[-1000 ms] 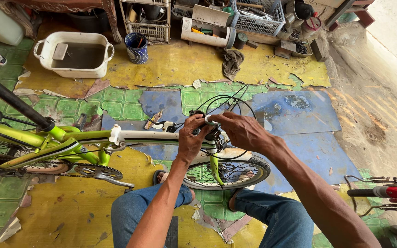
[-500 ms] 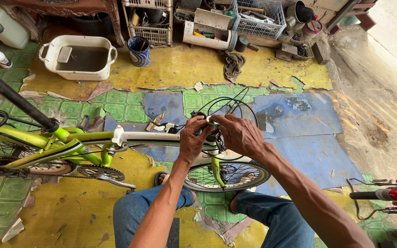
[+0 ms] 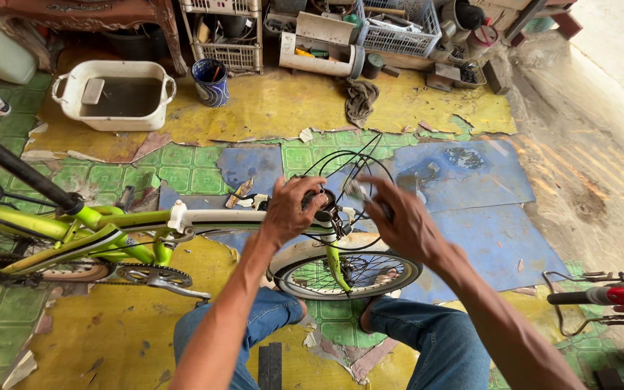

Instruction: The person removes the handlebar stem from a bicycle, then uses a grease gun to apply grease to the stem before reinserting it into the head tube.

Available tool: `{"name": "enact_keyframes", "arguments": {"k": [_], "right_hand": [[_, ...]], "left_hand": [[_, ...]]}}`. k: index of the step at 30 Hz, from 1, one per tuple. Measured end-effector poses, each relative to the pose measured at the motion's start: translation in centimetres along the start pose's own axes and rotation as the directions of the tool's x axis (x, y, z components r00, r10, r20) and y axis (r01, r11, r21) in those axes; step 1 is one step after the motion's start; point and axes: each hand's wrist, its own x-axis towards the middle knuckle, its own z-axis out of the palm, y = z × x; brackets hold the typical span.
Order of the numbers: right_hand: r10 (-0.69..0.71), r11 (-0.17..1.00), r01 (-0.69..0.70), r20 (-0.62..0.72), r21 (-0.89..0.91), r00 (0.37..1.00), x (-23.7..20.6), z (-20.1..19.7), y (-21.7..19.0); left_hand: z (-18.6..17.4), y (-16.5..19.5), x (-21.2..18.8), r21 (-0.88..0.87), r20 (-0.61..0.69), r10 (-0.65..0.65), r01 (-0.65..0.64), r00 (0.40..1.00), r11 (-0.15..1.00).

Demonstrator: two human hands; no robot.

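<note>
Left hand (image 3: pixel 292 211) clamps the handlebar stem (image 3: pixel 324 214) of the lime-green folding bike (image 3: pixel 110 238), likely to steady it, right hand (image 3: pixel 402 224) just right of the stem with fingers loosely open at the cables (image 3: pixel 341 162); beyond the stem a white tub (image 3: pixel 113 95) and blue patterned can (image 3: pixel 210 81).

We see a floor (image 3: pixel 254 108) of peeling yellow, green and blue covering; a white tub (image 3: pixel 113 94), a rag (image 3: pixel 360 100) and a blue cup (image 3: pixel 211 81) lie on it.

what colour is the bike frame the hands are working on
Bright lime green bike frame with a white top tube; head view shows it.
</note>
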Motion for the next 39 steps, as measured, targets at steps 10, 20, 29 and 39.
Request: {"name": "enact_keyframes", "arguments": {"k": [10,20,29,39], "right_hand": [[0.391,0.911,-0.396,0.061,0.117,0.918,-15.8,6.3,5.8],[0.682,0.666,-0.633,0.021,0.395,0.731,-24.7,7.4,4.9],[0.815,0.547,-0.687,-0.118,0.479,0.567,-31.4,5.8,6.1],[0.778,0.565,-0.734,-0.541,0.377,0.32,-45.5,-0.4,9.7]], "left_hand": [[-1.3,-0.6,4.1,0.496,0.559,0.196,-0.514,0.806,0.7],[-0.4,0.1,5.2,0.537,0.498,-0.224,-0.095,0.838,0.838],[0.2,0.7,2.9,0.466,0.368,0.13,-0.304,0.921,0.831],[2.1,-1.3,2.9,0.571,0.418,0.056,-0.31,0.907,0.76]]}}
